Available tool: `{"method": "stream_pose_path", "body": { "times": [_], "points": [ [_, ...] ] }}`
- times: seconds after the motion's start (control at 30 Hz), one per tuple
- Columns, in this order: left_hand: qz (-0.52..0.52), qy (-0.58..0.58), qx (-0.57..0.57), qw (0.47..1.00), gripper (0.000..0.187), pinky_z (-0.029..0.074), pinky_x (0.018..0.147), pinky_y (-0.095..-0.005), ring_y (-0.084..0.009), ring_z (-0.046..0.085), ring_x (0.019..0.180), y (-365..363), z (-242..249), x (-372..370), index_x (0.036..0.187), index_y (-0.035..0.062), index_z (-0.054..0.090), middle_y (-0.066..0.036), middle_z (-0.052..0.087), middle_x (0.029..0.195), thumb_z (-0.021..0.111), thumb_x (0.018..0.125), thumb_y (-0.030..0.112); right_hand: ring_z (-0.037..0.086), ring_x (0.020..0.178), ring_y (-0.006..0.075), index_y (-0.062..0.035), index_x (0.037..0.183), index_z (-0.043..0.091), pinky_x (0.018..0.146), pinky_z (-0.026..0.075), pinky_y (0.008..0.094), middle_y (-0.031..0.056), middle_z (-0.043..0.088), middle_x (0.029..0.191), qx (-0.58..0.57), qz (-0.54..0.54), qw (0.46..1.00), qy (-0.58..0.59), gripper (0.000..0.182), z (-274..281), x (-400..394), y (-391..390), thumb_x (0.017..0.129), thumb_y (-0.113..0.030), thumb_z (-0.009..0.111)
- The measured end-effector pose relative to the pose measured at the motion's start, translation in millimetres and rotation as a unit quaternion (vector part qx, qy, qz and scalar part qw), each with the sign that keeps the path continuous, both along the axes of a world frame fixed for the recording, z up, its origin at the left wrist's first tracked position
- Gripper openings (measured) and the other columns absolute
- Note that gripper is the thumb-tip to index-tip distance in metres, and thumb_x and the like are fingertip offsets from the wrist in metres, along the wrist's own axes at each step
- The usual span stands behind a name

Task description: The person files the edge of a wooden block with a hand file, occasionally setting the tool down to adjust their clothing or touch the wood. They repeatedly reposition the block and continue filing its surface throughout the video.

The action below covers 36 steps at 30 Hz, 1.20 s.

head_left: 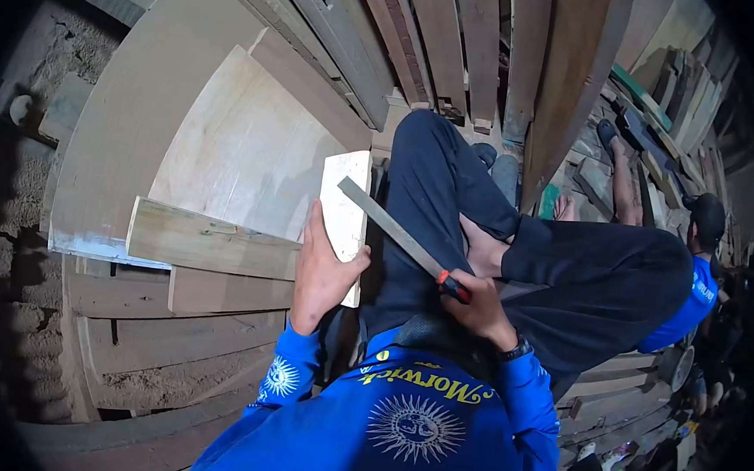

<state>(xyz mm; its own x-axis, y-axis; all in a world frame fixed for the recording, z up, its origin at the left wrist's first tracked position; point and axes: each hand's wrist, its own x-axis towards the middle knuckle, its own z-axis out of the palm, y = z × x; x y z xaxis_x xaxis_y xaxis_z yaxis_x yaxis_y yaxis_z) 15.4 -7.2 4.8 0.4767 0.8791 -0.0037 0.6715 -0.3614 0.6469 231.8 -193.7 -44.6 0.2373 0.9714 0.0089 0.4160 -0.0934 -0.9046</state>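
Observation:
My left hand (326, 271) grips a pale wooden block (341, 207) with one curved edge, thumb on its right side and fingers along its left. In my right hand (479, 306) is a flat metal file (390, 230), its red and black handle (452, 286) wrapped by my fingers. The file slants up and left, and its tip overlaps the upper part of the block in this view. Both hands are in front of my crossed legs (448, 197).
Left of the block lie a pale board (236, 145), a narrow plank (213, 238) and a large curved panel (128, 143). Long planks (474, 51) stand along the top. A person in a blue shirt (693, 298) sits at the right, near stacked wood strips (692, 99).

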Motion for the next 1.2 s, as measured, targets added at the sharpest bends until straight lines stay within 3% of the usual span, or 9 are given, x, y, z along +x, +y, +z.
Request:
{"method": "stream_pose_path", "body": {
  "times": [0.27, 0.43, 0.63, 0.87, 1.0, 1.03, 1.07, 1.13, 1.2],
  "points": [
    [0.008, 0.003, 0.005, 1.000, 0.110, 0.042, 0.116, -0.0495, -0.0494, 0.047, 0.142, -0.5, -6.4, 0.1, 0.162, -0.0090, 0.019, -0.035, 0.043, 0.154, 0.081, 0.080, 0.028, 0.068, 0.073, 0.0453, -0.0033, 0.111, 0.071, 0.067, 0.053, 0.0500, 0.0235, 0.067, 0.075, 0.019, -0.004, 1.000, -0.004, 0.028, 19.7, -17.9, 79.2, 0.085, -0.015, 0.071],
    [0.018, -0.007, -0.006, 1.000, 0.108, 0.041, 0.117, -0.0492, -0.0491, 0.046, 0.143, -2.8, -1.6, 1.9, 0.161, -0.0092, 0.021, -0.035, 0.043, 0.154, 0.082, 0.081, 0.028, 0.071, 0.074, 0.0410, -0.0038, 0.120, 0.070, 0.067, 0.054, 0.0440, 0.0231, 0.069, 0.080, 0.086, -0.013, 0.996, 0.004, 0.036, 15.9, -15.4, 40.3, 0.084, -0.008, 0.072],
    [0.009, -0.007, 0.000, 1.000, 0.107, 0.041, 0.117, -0.0487, -0.0489, 0.045, 0.143, -3.4, 1.1, 2.3, 0.161, -0.0091, 0.021, -0.034, 0.043, 0.154, 0.081, 0.081, 0.028, 0.072, 0.077, 0.0389, -0.0039, 0.120, 0.070, 0.069, 0.055, 0.0418, 0.0206, 0.070, 0.083, 0.016, -0.016, 0.999, -0.023, 0.038, 10.7, -5.5, 1.9, 0.082, -0.004, 0.070],
    [0.017, 0.009, 0.005, 1.000, 0.109, 0.042, 0.116, -0.0506, -0.0502, 0.045, 0.142, -1.7, -0.3, 4.5, 0.161, -0.0107, 0.019, -0.036, 0.043, 0.152, 0.082, 0.080, 0.029, 0.070, 0.077, 0.0427, -0.0006, 0.117, 0.070, 0.068, 0.054, 0.0438, 0.0245, 0.068, 0.080, 0.026, -0.019, 0.999, -0.043, 0.033, 22.4, -26.2, 79.4, 0.085, -0.008, 0.072],
    [0.016, 0.004, 0.009, 1.000, 0.109, 0.042, 0.116, -0.0506, -0.0505, 0.046, 0.141, -1.6, -6.9, 0.6, 0.161, -0.0102, 0.019, -0.037, 0.043, 0.152, 0.082, 0.080, 0.028, 0.073, 0.079, 0.0386, -0.0018, 0.121, 0.069, 0.071, 0.056, 0.0415, 0.0195, 0.072, 0.085, 0.079, 0.000, 0.997, -0.026, 0.033, 11.9, -23.3, 59.4, 0.088, -0.005, 0.070],
    [0.013, 0.001, 0.008, 1.000, 0.109, 0.043, 0.115, -0.0506, -0.0504, 0.046, 0.141, -2.1, -3.1, 1.6, 0.162, -0.0095, 0.019, -0.036, 0.043, 0.152, 0.082, 0.080, 0.028, 0.076, 0.081, 0.0321, -0.0023, 0.123, 0.069, 0.074, 0.058, 0.0388, 0.0152, 0.075, 0.089, 0.003, 0.012, 1.000, 0.027, 0.035, 22.1, -17.0, 46.2, 0.088, -0.004, 0.071],
    [0.012, -0.004, 0.006, 1.000, 0.109, 0.043, 0.115, -0.0506, -0.0502, 0.047, 0.141, -3.2, 0.5, 2.7, 0.162, -0.0088, 0.019, -0.036, 0.043, 0.153, 0.082, 0.080, 0.028, 0.078, 0.082, 0.0246, -0.0020, 0.121, 0.070, 0.076, 0.058, 0.0351, 0.0128, 0.077, 0.091, 0.048, 0.008, 0.998, -0.033, 0.035, 16.1, -13.9, 33.7, 0.087, -0.003, 0.073],
    [0.014, 0.004, 0.016, 1.000, 0.109, 0.046, 0.110, -0.0518, -0.0507, 0.053, 0.132, -2.4, -0.7, 2.5, 0.163, -0.0063, 0.020, -0.033, 0.047, 0.147, 0.083, 0.080, 0.027, 0.073, 0.074, 0.0302, -0.0032, 0.120, 0.072, 0.070, 0.054, 0.0360, 0.0181, 0.070, 0.081, -0.001, 0.001, 1.000, 0.018, 0.037, 15.8, -6.1, 8.8, 0.083, -0.003, 0.073],
    [0.024, 0.014, 0.010, 1.000, 0.109, 0.049, 0.105, -0.0524, -0.0508, 0.056, 0.126, -4.4, 1.0, 3.1, 0.162, -0.0067, 0.021, -0.032, 0.051, 0.140, 0.083, 0.080, 0.027, 0.074, 0.077, 0.0253, -0.0023, 0.119, 0.073, 0.074, 0.054, 0.0348, 0.0179, 0.072, 0.085, -0.070, -0.026, 0.997, 0.001, 0.036, 13.8, -5.5, -4.8, 0.083, -0.005, 0.076]
  ]
}}
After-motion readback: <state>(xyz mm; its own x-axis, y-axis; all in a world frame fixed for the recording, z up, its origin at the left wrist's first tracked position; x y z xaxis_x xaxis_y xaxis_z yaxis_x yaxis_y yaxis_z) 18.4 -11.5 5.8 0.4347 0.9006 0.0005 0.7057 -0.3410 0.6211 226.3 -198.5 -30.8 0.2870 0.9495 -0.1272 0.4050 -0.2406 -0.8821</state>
